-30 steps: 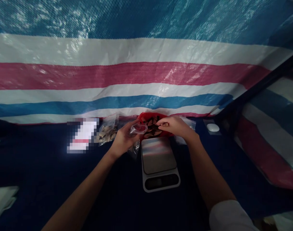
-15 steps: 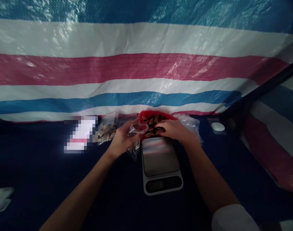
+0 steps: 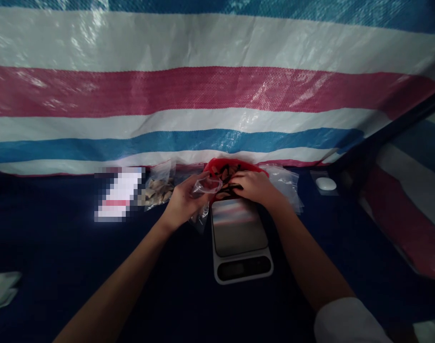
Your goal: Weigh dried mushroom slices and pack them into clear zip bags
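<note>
At the lower left edge of the frame sits a pale, flat-sided object, with a wide stretch of dark blue worktop between it and the left forearm. A pixelated white panel with a red band lies left of centre, and next comes a clear plastic bag of beige chunks, close to the striped plastic sheet along the worktop's far edge. The left hand grips a clear plastic piece with an oval rim. At centre, the red bag holds dark brown slices; the right hand curls its fingers over them, and I cannot tell whether it grasps any. Just below the bag is a white scale with a metal plate, dark worktop showing around its front edge. Farther right are flat clear plastic bags and a white oval object. Compared with a second ago, the right hand's fingers reach lower among the slices; the left hand's grip is unchanged.
</note>
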